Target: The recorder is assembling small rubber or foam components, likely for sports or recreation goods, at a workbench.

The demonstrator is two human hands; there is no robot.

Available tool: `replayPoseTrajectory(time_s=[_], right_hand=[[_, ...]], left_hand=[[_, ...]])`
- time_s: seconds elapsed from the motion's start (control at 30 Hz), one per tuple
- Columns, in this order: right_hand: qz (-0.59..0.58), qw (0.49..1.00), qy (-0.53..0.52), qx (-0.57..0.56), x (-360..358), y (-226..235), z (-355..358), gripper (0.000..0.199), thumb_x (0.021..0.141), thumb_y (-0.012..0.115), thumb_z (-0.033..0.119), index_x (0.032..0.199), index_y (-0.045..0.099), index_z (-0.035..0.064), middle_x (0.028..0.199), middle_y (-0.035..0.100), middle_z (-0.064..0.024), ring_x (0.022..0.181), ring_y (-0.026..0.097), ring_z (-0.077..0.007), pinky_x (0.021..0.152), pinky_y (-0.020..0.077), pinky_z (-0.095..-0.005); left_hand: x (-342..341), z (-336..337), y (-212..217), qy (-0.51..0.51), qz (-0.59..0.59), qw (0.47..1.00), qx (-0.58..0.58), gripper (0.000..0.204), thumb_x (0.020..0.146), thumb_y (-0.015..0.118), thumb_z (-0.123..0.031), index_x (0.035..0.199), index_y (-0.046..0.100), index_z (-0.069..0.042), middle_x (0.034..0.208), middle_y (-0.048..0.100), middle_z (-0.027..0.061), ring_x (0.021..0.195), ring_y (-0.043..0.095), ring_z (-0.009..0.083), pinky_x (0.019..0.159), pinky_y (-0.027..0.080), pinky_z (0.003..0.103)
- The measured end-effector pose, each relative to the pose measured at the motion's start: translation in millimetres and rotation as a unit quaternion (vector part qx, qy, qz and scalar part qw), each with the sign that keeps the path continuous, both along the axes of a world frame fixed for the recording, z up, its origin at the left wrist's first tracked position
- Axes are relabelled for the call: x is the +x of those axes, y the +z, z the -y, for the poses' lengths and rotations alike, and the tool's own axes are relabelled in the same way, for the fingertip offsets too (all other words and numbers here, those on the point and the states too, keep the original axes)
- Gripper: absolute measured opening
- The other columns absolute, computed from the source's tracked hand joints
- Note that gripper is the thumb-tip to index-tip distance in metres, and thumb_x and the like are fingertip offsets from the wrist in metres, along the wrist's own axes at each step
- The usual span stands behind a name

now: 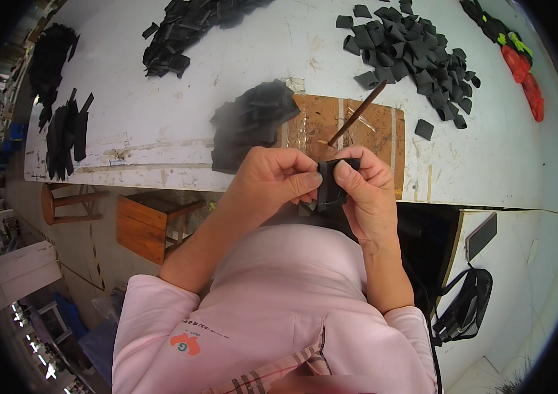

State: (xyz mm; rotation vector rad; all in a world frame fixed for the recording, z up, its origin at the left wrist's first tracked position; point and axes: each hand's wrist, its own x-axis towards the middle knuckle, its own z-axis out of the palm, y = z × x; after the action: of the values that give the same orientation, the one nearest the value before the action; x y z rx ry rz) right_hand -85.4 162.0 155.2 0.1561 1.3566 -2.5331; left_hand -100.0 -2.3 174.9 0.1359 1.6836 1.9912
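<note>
Close to the table's front edge, my left hand (pixel 287 178) and my right hand (pixel 367 178) pinch one small black fabric piece (pixel 329 190) between them. It looks folded, with a pale line along its lower part. My left thumb and forefinger grip its left side; my right thumb presses on its upper right. Beyond my hands lies a brown board (pixel 384 138) with strips of clear tape. A thin dark brown stick (pixel 357 113) slants up from the board, its lower end just past the fabric. Left of the board sits a pile of flat black fabric pieces (pixel 249 121).
Folded black pieces (pixel 417 56) are heaped at the far right of the white table (pixel 279 52). More black strips lie in piles (pixel 190 33) at the back and left (pixel 65 134). A red plastic bag (pixel 522 75) rests at the right edge. Wooden stools (pixel 142 226) stand below left.
</note>
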Motion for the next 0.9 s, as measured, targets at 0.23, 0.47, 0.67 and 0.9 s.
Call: replayPoseTrajectory(time_s=[0.23, 0.47, 0.67, 0.9], right_hand=[[0.051, 0.99, 0.043, -0.122, 2.6, -6.3, -12.5, 0.013, 0.08, 0.059, 0.009, 0.087, 0.054, -0.0005, 0.076, 0.06, -0.0073, 0.065, 0.058, -0.0119, 0.061, 0.0484, -0.0226], [-0.207, 0.831, -0.152, 0.494, 6.9, -11.2, -1.3, 0.023, 0.073, 0.064, 0.005, 0.093, 0.054, -0.0004, 0.074, 0.056, -0.0089, 0.063, 0.054, -0.0174, 0.058, 0.0446, -0.0264], [-0.297, 0.835, -0.113, 0.449, 16.1, 7.9, -7.9, 0.016, 0.07, 0.064, 0.001, 0.084, 0.057, 0.0001, 0.072, 0.05, -0.0094, 0.059, 0.05, -0.0182, 0.051, 0.0407, -0.0263], [-0.373, 0.679, -0.121, 0.621, 3.5, -0.8, 1.2, 0.01, 0.071, 0.059, -0.001, 0.081, 0.054, 0.0008, 0.071, 0.047, -0.0116, 0.06, 0.05, -0.027, 0.051, 0.0414, -0.0346]], left_hand=[[4.5, -10.1, -5.6, 0.036, 0.059, 0.993, 0.099, 0.011, 0.08, 0.059, -0.007, 0.084, 0.058, 0.003, 0.067, 0.06, 0.0073, 0.058, 0.057, 0.0091, 0.051, 0.045, 0.018], [10.3, -20.0, -10.6, 0.089, -0.066, 0.992, -0.067, 0.006, 0.078, 0.06, -0.004, 0.079, 0.059, 0.002, 0.067, 0.059, 0.0029, 0.059, 0.054, 0.0044, 0.052, 0.042, 0.016], [18.8, -41.1, -10.7, 0.141, -0.268, 0.935, -0.183, 0.005, 0.073, 0.059, -0.001, 0.074, 0.055, -0.001, 0.06, 0.054, 0.0031, 0.051, 0.049, 0.008, 0.045, 0.038, 0.021], [11.0, -52.5, -36.1, 0.281, -0.459, 0.793, -0.287, 0.005, 0.073, 0.059, 0.001, 0.076, 0.055, -0.001, 0.061, 0.056, 0.0017, 0.049, 0.049, 0.0031, 0.042, 0.038, 0.021]])
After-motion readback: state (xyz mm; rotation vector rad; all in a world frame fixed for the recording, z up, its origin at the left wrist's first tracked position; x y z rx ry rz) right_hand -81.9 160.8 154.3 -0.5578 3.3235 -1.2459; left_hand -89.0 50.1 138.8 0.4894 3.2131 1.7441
